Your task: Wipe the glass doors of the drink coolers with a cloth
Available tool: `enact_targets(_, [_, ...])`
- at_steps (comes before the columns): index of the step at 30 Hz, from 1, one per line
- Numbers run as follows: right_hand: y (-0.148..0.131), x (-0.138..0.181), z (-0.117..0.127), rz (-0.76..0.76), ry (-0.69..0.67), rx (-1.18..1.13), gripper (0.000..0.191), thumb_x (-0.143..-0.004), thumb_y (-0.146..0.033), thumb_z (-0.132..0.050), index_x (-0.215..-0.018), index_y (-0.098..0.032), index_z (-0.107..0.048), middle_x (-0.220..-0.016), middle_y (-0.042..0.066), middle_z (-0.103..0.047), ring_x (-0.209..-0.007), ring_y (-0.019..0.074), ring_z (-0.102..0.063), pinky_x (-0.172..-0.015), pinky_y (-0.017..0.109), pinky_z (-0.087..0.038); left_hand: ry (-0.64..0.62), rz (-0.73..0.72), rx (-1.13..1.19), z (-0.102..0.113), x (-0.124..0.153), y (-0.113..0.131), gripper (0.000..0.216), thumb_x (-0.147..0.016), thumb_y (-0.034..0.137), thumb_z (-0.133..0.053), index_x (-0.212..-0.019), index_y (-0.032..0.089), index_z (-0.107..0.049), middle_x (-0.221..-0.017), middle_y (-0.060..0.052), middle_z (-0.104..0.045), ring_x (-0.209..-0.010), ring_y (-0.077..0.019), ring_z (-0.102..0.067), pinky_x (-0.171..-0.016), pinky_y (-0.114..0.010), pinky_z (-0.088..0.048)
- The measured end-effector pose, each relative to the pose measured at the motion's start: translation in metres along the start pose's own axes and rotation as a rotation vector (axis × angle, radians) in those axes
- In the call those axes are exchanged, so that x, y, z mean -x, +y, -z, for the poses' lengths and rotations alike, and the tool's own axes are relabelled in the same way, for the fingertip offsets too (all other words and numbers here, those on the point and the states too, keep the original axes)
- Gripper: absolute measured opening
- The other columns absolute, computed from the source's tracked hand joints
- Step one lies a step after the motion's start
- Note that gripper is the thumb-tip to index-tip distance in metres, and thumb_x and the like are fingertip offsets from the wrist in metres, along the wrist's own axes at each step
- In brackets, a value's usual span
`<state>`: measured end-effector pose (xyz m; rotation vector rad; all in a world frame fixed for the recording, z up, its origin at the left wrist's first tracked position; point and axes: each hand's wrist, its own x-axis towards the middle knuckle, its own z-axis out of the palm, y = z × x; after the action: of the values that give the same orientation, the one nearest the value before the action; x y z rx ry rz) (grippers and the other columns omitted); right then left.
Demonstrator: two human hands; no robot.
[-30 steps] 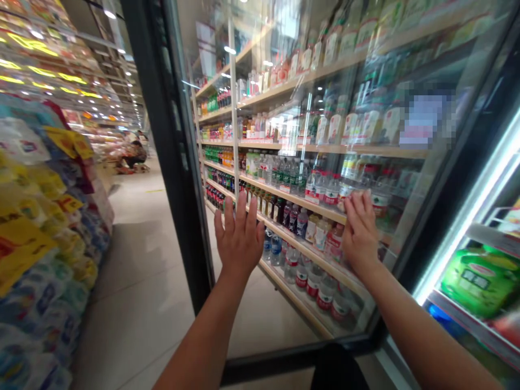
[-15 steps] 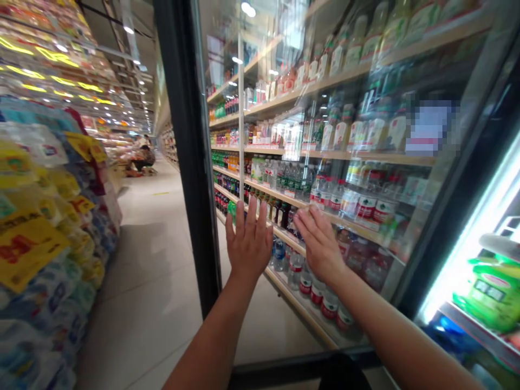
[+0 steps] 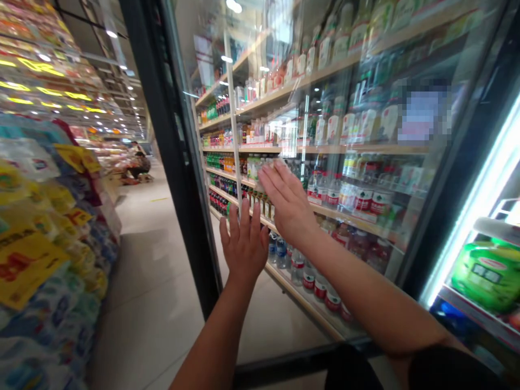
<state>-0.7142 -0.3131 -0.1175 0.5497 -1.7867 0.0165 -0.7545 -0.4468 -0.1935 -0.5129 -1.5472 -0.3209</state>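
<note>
A glass cooler door [image 3: 260, 325] in a dark frame [image 3: 174, 135] stands swung open before me. My left hand [image 3: 245, 244] lies flat against the pane, fingers spread and pointing up, holding nothing. Higher and a little to the right, my right hand [image 3: 290, 203] presses on the glass with its fingers together. A thin pale cloth [image 3: 278, 162] shows past those fingertips; most of it is hidden under the hand. Shelves of bottled drinks [image 3: 320, 292] appear through or mirrored in the glass.
Left of the door, wrapped packs in yellow and blue [image 3: 52, 260] are piled beside the tiled aisle [image 3: 138, 281]. A person [image 3: 140, 165] crouches far down it. At right, a lit cooler shelf holds a green package [image 3: 483, 273].
My right hand has slid up and to the left across the glass with the pale cloth. The left hand stays on the pane in nearly the same place.
</note>
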Motion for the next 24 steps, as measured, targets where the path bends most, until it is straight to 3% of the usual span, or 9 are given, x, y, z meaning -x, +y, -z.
enact_targets(6, [0.014,-0.013,0.005,0.035,0.002,0.067,0.068,-0.100,-0.012,-0.030,-0.160,-0.032,-0.005,-0.160,-0.001,-0.037,-0.154,0.0153,-0.017,-0.126,0.043,-0.026,-0.022,-0.002,0.015,0.000,0.001,-0.001,0.068,-0.094,0.029,-0.055,-0.155,0.018,-0.027,-0.157,-0.013,-0.036,-0.153,-0.0275,-0.015,-0.124,-0.048,-0.014])
enact_targets(11, [0.050,-0.024,0.029,-0.107,0.091,0.133,0.071,-0.095,-0.005,-0.022,-0.159,-0.035,-0.009,-0.161,-0.001,-0.034,-0.154,0.0188,-0.017,-0.123,0.054,-0.026,-0.022,0.007,-0.003,-0.002,0.002,-0.002,0.068,-0.095,0.030,-0.054,-0.156,0.019,-0.026,-0.159,-0.013,-0.033,-0.153,-0.0269,-0.015,-0.124,-0.047,-0.014])
enact_targets(18, [0.083,0.013,0.050,-0.161,0.111,0.121,0.067,-0.096,-0.009,-0.024,-0.157,-0.037,-0.020,-0.159,-0.001,-0.039,-0.153,0.0191,-0.021,-0.123,0.056,-0.026,-0.040,0.014,0.018,-0.002,0.002,-0.002,0.067,-0.096,0.031,-0.051,-0.156,0.021,-0.024,-0.159,-0.012,-0.031,-0.153,-0.0279,-0.015,-0.124,-0.049,-0.014])
enact_targets(24, [0.131,0.031,0.079,-0.361,0.231,0.200,0.058,-0.096,-0.016,-0.028,-0.153,-0.025,-0.035,-0.158,0.005,-0.040,-0.152,0.0228,-0.023,-0.122,0.055,-0.027,-0.033,0.019,0.023,-0.003,0.003,-0.003,0.067,-0.096,0.031,-0.052,-0.156,0.022,-0.025,-0.159,-0.013,-0.031,-0.153,-0.0287,-0.015,-0.124,-0.051,-0.015])
